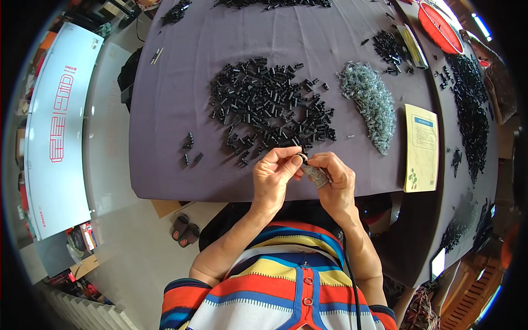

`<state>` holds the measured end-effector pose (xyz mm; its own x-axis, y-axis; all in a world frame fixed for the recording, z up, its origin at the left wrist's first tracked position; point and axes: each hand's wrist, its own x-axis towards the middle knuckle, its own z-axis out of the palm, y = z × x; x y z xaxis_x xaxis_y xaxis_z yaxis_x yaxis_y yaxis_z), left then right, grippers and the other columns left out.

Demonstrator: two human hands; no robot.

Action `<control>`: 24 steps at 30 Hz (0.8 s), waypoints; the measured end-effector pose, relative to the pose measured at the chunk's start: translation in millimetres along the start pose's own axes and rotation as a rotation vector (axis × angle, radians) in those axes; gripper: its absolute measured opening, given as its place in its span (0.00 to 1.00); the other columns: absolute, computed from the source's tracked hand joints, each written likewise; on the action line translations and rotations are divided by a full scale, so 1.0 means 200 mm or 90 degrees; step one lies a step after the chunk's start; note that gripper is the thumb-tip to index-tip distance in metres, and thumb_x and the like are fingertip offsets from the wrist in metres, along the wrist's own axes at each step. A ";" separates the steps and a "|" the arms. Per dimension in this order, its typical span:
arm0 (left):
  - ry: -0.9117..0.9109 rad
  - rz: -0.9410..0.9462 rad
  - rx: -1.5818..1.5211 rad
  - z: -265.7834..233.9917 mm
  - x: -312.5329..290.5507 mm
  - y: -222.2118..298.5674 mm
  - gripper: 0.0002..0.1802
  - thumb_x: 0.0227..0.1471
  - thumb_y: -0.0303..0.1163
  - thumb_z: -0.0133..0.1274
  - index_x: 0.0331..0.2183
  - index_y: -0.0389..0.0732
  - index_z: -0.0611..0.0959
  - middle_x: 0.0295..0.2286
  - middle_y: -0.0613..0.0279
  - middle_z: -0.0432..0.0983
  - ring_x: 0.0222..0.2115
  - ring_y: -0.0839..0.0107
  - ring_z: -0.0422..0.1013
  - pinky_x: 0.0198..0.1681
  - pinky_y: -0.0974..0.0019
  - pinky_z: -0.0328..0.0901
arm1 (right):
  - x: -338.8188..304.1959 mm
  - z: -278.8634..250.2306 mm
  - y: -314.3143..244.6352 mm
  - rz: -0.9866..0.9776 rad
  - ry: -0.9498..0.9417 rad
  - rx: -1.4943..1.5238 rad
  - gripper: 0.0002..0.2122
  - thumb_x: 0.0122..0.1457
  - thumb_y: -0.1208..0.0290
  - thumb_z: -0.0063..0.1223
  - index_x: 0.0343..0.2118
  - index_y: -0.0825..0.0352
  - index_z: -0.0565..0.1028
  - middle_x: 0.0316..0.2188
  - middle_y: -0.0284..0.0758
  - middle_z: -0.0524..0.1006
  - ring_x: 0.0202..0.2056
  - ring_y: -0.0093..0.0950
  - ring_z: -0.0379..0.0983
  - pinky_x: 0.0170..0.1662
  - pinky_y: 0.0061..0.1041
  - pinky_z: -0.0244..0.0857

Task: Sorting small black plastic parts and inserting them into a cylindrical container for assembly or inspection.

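Note:
At the near edge of the cloth-covered table, my left hand (272, 169) and my right hand (338, 181) meet with their fingertips together. Both pinch a small black part (303, 157), mostly hidden by the fingers. A grey speckled piece (315, 176) shows between the fingers and palm of my right hand; its kind is unclear. Just beyond my hands spreads a big heap of short black cylindrical parts (264, 99). To its right lies a long pile of small silvery pieces that look like springs (369, 102).
A yellow booklet (421, 157) lies at the table's right. More black parts (467, 110) cover the side table, near a red basket (440, 27). A few loose parts (188, 140) lie left of the heap. Slippers (185, 231) and a long white box (63, 132) are off to the left.

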<state>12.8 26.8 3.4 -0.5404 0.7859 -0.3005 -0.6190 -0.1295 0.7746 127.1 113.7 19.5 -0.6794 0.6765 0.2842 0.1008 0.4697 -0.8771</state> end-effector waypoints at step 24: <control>0.007 0.105 0.185 0.02 0.00 0.01 0.07 0.53 0.25 0.56 0.37 0.36 0.82 0.22 0.71 0.75 0.21 0.84 0.67 0.24 0.79 0.64 | 0.04 -0.01 -0.04 -0.233 -0.068 -0.235 0.15 0.37 0.86 0.53 0.32 0.71 0.71 0.34 0.40 0.71 0.32 0.36 0.71 0.34 0.30 0.69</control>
<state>13.1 29.3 6.9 -0.6268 0.7620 -0.1624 -0.3351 -0.0755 0.9392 122.9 116.5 30.1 -0.7860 0.3785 0.4887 0.0795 0.8459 -0.5274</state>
